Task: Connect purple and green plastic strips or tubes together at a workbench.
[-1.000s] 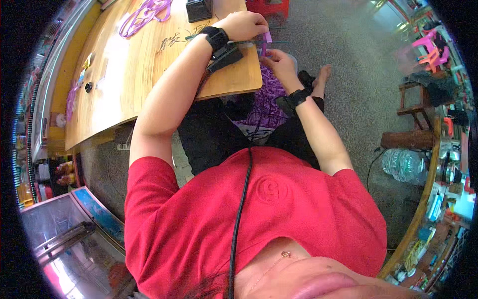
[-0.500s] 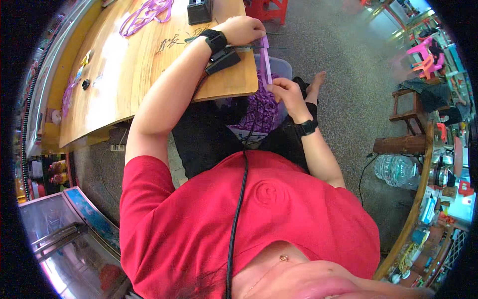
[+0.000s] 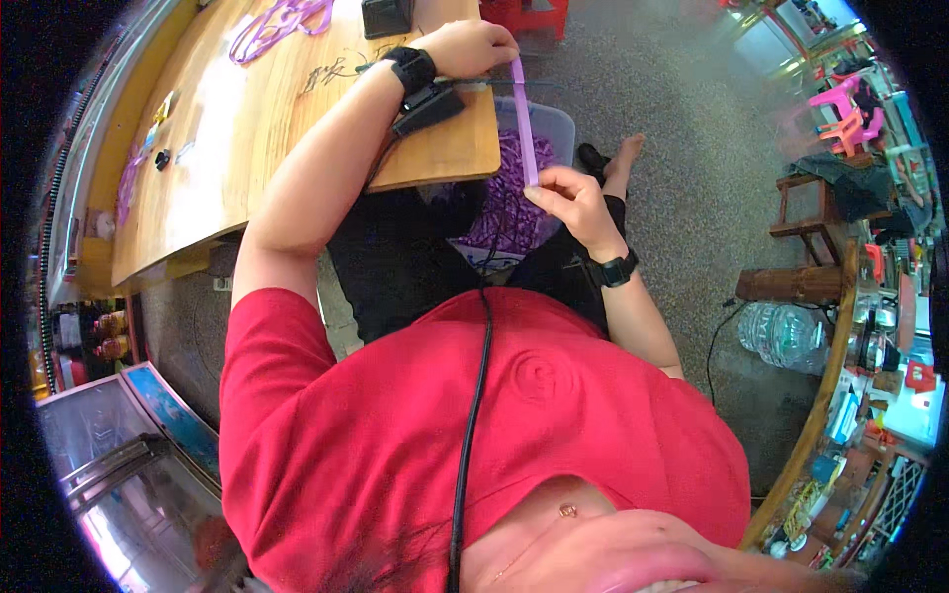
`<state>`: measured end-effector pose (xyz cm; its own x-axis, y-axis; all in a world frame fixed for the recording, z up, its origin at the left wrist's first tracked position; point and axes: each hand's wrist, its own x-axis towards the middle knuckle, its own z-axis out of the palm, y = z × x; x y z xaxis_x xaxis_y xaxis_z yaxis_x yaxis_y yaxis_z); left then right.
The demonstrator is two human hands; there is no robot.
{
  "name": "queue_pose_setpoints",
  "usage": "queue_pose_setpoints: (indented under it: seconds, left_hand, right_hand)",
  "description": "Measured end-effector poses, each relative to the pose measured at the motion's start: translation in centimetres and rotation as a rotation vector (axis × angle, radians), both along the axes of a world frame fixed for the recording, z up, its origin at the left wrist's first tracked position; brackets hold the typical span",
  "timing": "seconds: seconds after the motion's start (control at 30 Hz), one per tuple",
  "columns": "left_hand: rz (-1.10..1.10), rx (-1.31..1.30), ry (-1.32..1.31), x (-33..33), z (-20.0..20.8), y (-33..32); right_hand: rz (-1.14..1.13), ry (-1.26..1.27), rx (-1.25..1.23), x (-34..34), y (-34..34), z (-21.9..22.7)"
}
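A light purple ribbon-like strap runs straight between my hands, just off the table's corner. My left hand pinches its far end beside thin rods that jut past the table edge. At the near end, my right hand grips the strap between thumb and fingers. Below the strap stands a translucent plastic bin heaped with tangled purple straps. A black device with a cable sits on the table corner under my left wrist.
The wooden table carries a loose bundle of purple strap and a black block-shaped object. A red stool stands beyond the table. To the right are a wooden stool and a large clear bottle.
My right hand has drawn a little nearer to me, and the strap now looks longer and straighter between my hands. My left hand still pinches the far end. The whole view has shifted slightly.
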<state>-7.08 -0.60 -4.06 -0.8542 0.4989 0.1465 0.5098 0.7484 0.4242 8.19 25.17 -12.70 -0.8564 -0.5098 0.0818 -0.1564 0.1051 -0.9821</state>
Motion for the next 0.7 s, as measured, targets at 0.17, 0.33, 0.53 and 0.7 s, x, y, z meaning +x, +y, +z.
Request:
queue_pose_setpoints:
  seconds: [0.17, 0.33, 0.53, 0.7]
  left_hand:
    - [-0.049, 0.026, 0.075, -0.3, -0.6, -0.4]
    - [-0.081, -0.002, 0.153, 0.4, -0.3, 0.0]
    - [-0.004, -0.029, 0.013, 0.9, 0.3, 0.4]
    - [-0.032, -0.024, 0.052, -0.1, -0.4, -0.1]
  right_hand:
    - [0.005, 0.166, -0.012, 0.2, 0.0, 0.0]
    - [0.018, 0.155, -0.031, 1.0, 0.2, 0.5]
    - [0.069, -0.148, -0.162, 2.0, 0.6, 1.8]
    - [0.075, -0.129, -0.204, 2.1, 0.0, 1.9]
